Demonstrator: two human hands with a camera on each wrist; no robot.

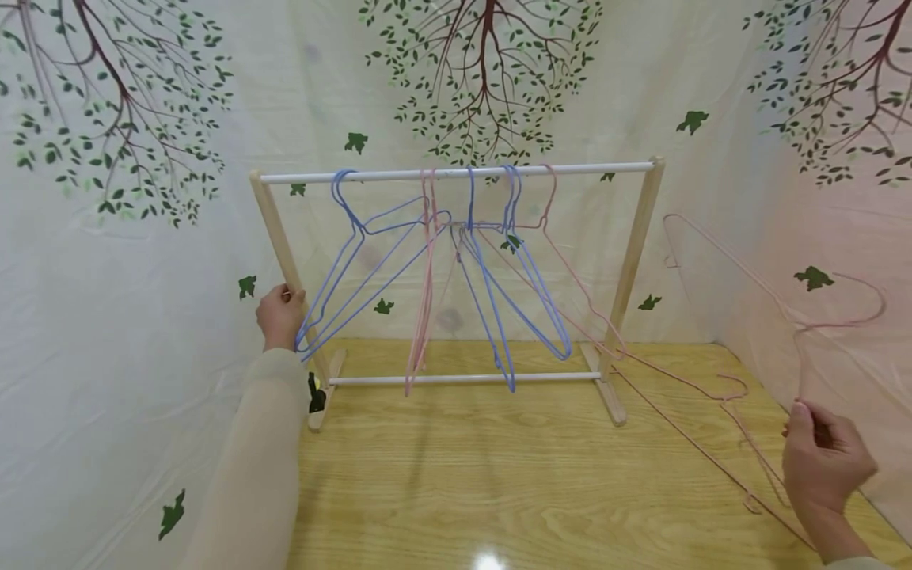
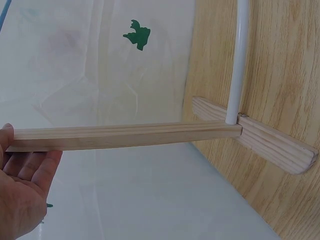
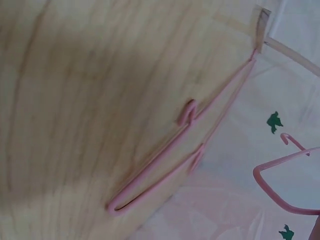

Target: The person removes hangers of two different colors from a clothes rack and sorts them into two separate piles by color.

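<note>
In the head view my left hand (image 1: 280, 317) grips the left wooden post (image 1: 274, 226) of a hanger rack. The left wrist view shows its thumb above the post and its fingers below. My right hand (image 1: 830, 459), at the far right, pinches a pink hanger (image 1: 773, 294) by one end and holds it up beside the rack. Part of that hanger (image 3: 272, 192) shows at the right edge of the right wrist view. Below it another pink hanger (image 3: 165, 152) lies on the wooden table.
Several blue hangers (image 1: 361, 229) and pink hangers (image 1: 429, 277) hang from the rack's white top bar (image 1: 399, 174). A white lower bar (image 1: 399, 380) joins the feet. A small black object (image 1: 316, 393) is by the left foot. A patterned sheet surrounds the table.
</note>
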